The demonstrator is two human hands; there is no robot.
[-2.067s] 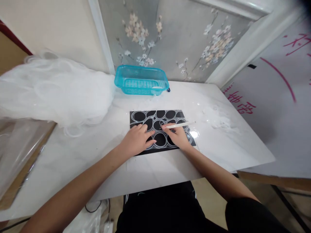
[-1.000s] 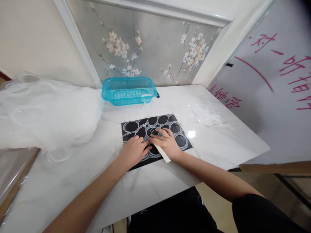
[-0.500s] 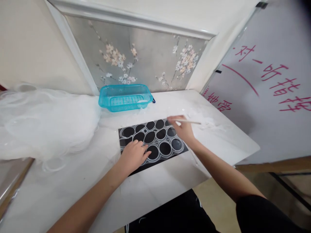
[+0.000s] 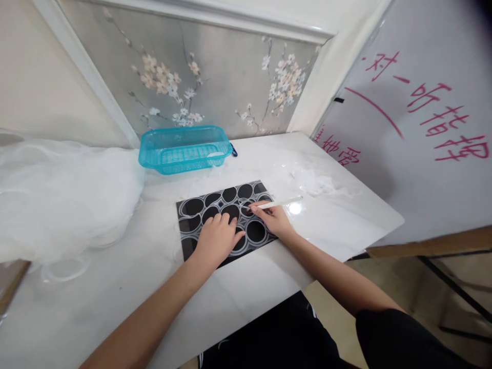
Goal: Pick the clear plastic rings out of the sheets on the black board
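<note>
Black sheet (image 4: 255, 231), one, patterned with pale rings around dark ovals: lies flat on the white table (image 4: 246, 302), midway between its far and near edges. Long axis runs left to right, the right end angled toward the far edge.

White tool (image 4: 282, 202), one, slim and pen-like: in the right hand, above the right part of the sheet. Its working end points left, onto or just over a ring; which of the two cannot be told. Its long axis runs left to right, the back end slightly farther from the near edge and reaching past the sheet's right edge.

Right hand (image 4: 274, 219): thumb and fingers closed on the tool near its working end.

Left hand (image 4: 217, 236): palm down on the sheet's near middle part, fingers loosely open, thumb apart, gripping nothing.

Blue basket (image 4: 186, 151), one, open-topped, with slotted base: at the table's far edge, its length along that edge; a small white piece (image 4: 215, 154) shows inside it. Small dark blue item (image 4: 233, 150): just beside the basket's right end.

White filmy heap (image 4: 65, 197): on the table's left part. Pale scraps (image 4: 317, 182): scattered toward the right edge.

Floral panel (image 4: 226, 77): behind the far edge. Whiteboard (image 4: 430, 189), red handwriting: beyond the right edge.
</note>
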